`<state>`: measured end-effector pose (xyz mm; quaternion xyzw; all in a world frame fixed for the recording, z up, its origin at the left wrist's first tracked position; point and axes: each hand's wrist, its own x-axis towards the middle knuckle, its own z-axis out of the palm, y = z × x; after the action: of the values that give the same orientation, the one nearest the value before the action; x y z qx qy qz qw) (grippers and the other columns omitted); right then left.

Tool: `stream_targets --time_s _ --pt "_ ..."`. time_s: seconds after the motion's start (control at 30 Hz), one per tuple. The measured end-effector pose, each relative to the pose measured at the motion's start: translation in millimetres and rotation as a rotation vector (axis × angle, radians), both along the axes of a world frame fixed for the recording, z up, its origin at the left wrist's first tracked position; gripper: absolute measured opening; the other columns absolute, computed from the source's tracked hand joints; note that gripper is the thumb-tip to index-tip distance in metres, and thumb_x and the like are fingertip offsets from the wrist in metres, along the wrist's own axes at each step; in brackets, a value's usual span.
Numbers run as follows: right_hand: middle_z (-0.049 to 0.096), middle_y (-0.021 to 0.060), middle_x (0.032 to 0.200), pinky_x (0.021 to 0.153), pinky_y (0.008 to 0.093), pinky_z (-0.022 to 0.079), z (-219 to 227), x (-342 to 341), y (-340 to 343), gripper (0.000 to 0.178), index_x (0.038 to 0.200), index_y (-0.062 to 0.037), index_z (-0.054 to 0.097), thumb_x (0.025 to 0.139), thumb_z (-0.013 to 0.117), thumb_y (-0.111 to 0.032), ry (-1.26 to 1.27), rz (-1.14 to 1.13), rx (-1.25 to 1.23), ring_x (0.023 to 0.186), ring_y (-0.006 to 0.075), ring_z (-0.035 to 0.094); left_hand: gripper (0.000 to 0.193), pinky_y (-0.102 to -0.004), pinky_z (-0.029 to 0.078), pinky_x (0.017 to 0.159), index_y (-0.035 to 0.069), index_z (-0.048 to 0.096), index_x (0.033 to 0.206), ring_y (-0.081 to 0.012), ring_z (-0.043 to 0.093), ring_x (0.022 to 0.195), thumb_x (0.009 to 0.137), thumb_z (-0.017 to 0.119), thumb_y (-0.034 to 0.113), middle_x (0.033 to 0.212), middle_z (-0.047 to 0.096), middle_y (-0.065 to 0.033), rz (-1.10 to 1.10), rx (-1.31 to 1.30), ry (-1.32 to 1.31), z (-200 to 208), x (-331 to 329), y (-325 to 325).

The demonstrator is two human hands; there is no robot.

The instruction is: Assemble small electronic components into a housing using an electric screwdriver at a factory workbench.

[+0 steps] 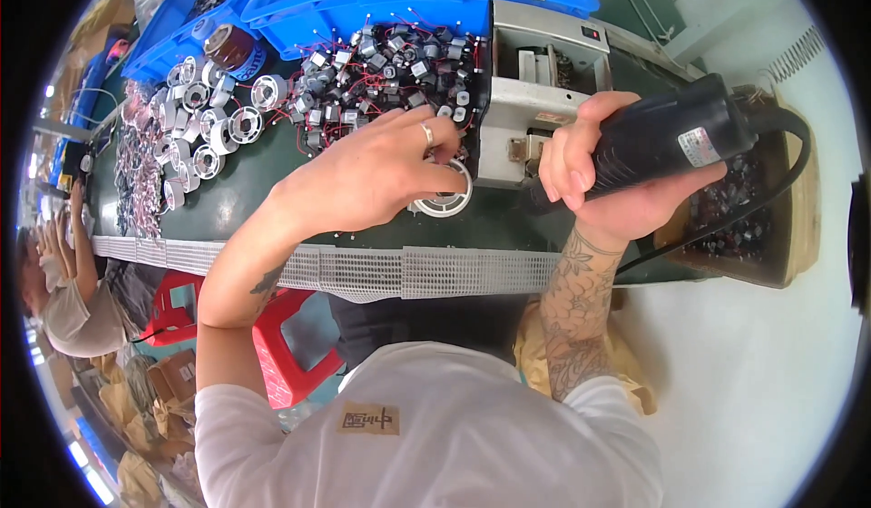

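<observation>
My right hand (626,177) is wrapped round a black electric screwdriver (662,131) with a cable at its back end. The tool lies tilted, its nose pointing left beside the front of a metal screw feeder (522,95); its bit cannot be made out. At the table's front edge my left hand (376,168) curls over a white round plastic housing (445,205), thumb and fingers closed on it. My hand hides part of the housing. Just beyond the fingers lies a heap of small motors (390,63) with red wires.
White plastic housings (204,118) and bundled wires (136,159) lie to the left, near a brown bottle (234,50). Blue bins (417,4) stand behind. At right is a box of dark parts (739,209). A red stool (281,345) stands below; another person (77,299) sits far left.
</observation>
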<state>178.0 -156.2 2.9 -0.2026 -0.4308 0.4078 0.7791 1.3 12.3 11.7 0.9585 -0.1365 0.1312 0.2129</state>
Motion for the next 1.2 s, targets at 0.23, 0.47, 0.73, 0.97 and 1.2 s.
stream_targets --time_s 0.23,0.47,0.73,0.97,1.2 --pt "0.050 0.0045 0.060 0.041 0.0314 0.037 2 4 -4 0.108 0.120 0.0031 0.050 0.070 0.030 -0.091 -0.009 0.020 0.001 0.043 0.0148 0.045 0.034 -0.0346 0.046 0.071 0.010 0.068 0.097 -0.0238 0.054 0.083 0.065 0.066 -0.003 0.086 0.056 -0.0044 0.056 0.038 0.003 -7 -9 -11" --pt "0.054 0.0100 0.064 0.043 0.0322 0.040 10 16 -8 0.121 0.115 0.0081 0.046 0.058 0.031 -0.098 -0.098 -0.003 0.204 0.045 0.0187 0.047 0.032 -0.0358 0.047 0.073 0.009 0.067 0.098 -0.0260 0.055 0.085 0.068 0.067 -0.003 0.091 0.061 -0.0065 0.238 -0.062 -0.035 -22 -17 -22" --pt "0.056 0.0117 0.068 0.048 0.0326 0.043 12 8 -12 0.129 0.120 0.0079 0.044 0.051 0.030 -0.100 -0.051 -0.178 0.148 0.051 0.0204 0.050 0.020 -0.0378 0.045 0.076 0.003 0.061 0.092 -0.0299 0.054 0.089 0.074 0.070 0.002 0.097 0.059 -0.0096 0.491 -0.183 -0.138 -29 -15 -32" --pt "0.054 0.0077 0.072 0.051 0.0339 0.041 4 16 -8 0.118 0.125 0.0030 0.046 0.062 0.032 -0.095 -0.184 -0.160 0.143 0.056 0.0171 0.049 0.018 -0.0320 0.043 0.075 0.001 0.060 0.093 -0.0223 0.055 0.086 0.078 0.068 0.005 0.095 0.057 -0.0089 0.556 -0.596 -0.054 -54 -13 -28" --pt "0.054 0.0066 0.070 0.048 0.0335 0.041 13 12 -8 0.112 0.121 0.0016 0.049 0.064 0.035 -0.094 -0.199 -0.047 0.085 0.053 0.0170 0.050 0.019 -0.0277 0.046 0.066 0.001 0.062 0.097 -0.0151 0.058 0.074 0.082 0.068 0.009 0.087 0.062 -0.0065 0.762 -0.796 0.213 -45 -17 -39"
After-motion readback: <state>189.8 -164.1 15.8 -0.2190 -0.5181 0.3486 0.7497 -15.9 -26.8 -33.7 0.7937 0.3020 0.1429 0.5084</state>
